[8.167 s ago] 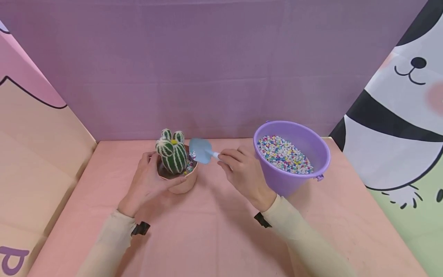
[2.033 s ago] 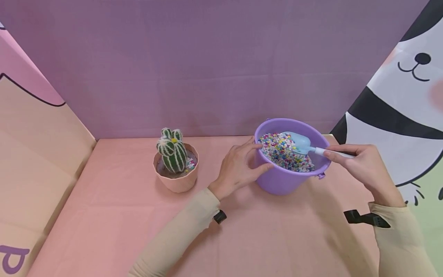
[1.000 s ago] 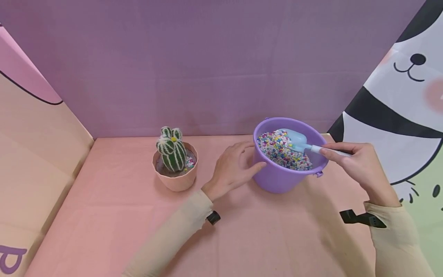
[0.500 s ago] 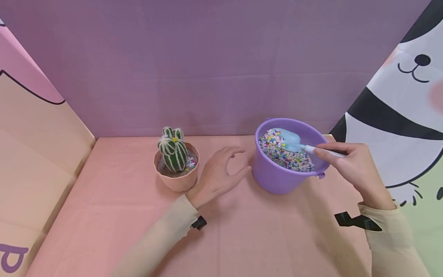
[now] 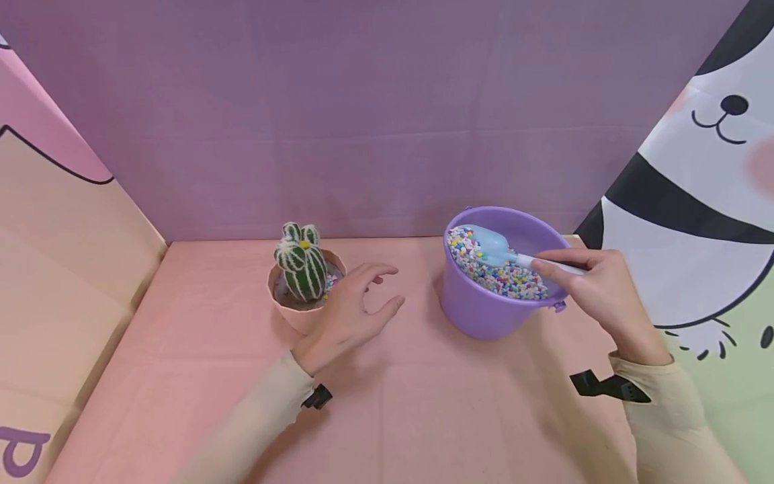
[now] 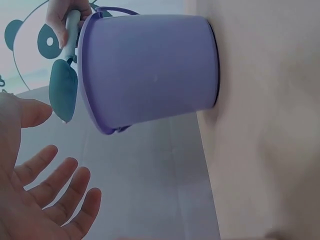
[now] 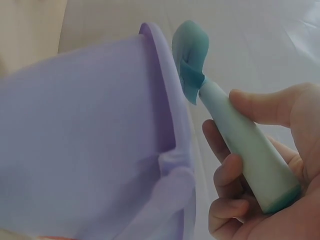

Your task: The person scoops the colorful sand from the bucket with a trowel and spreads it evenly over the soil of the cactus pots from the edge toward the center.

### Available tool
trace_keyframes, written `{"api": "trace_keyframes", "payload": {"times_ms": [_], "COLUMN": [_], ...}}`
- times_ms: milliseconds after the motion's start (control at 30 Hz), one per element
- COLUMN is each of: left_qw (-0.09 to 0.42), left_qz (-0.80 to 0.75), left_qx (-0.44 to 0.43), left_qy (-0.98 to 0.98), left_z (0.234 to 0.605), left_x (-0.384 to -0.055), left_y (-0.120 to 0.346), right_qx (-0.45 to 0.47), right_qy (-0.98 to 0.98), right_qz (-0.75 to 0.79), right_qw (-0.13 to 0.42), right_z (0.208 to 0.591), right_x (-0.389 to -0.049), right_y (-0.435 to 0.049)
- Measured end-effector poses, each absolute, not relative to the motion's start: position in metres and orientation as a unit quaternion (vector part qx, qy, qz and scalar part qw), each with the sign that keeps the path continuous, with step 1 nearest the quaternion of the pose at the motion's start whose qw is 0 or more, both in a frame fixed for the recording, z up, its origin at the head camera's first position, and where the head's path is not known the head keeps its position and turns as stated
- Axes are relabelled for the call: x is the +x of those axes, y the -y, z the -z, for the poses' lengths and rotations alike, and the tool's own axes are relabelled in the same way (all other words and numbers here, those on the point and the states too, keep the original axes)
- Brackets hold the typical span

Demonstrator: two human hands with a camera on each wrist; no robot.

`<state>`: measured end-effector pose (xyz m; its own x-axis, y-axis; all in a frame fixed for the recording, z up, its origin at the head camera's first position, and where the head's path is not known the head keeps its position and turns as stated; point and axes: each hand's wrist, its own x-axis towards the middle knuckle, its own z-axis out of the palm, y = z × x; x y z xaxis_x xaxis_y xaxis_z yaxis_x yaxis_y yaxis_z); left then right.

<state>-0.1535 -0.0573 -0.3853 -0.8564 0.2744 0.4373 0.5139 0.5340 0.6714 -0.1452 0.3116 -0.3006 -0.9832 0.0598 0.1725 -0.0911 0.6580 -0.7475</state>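
My right hand (image 5: 605, 286) grips the white handle (image 7: 250, 145) of a toy trowel with a light-blue blade (image 5: 492, 245). Both wrist views show that blade raised just above the rim of the purple bucket (image 5: 484, 316), with colourful beads (image 5: 464, 243) heaped at its front in the head view. More beads (image 5: 514, 281) fill the bucket below. My left hand (image 5: 345, 316) hovers with parted, relaxed fingers and holds nothing. It overlaps the right side of a peach pot (image 5: 296, 317) in the head view. In that pot stands a green-and-white cactus (image 5: 305, 272), with a few beads beside it.
A pink cloth (image 5: 435, 403) covers the table under pot and bucket. Behind them rises a purple backdrop (image 5: 375, 134). A panda-printed panel (image 5: 683, 235) borders the right side, and a beige panel (image 5: 60, 269) the left.
Earlier my left hand held the pot, then the bucket's rim; it has since let go and moved left to the pot. The trowel went into the bucket's beads and now rises, shifting left.
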Motion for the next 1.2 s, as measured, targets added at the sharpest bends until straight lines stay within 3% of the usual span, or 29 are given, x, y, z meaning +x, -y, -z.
{"api": "trace_keyframes", "payload": {"times_ms": [1200], "left_qw": [0.262], "left_qz": [0.466], "left_qx": [-0.240], "left_qy": [0.810], "left_z": [0.400], "left_x": [-0.140], "left_y": [0.120], "right_qx": [0.068], "right_qy": [0.890], "right_qz": [-0.446], "right_qw": [0.069], "right_z": [0.307], "right_x": [-0.145], "right_y": [-0.254]}}
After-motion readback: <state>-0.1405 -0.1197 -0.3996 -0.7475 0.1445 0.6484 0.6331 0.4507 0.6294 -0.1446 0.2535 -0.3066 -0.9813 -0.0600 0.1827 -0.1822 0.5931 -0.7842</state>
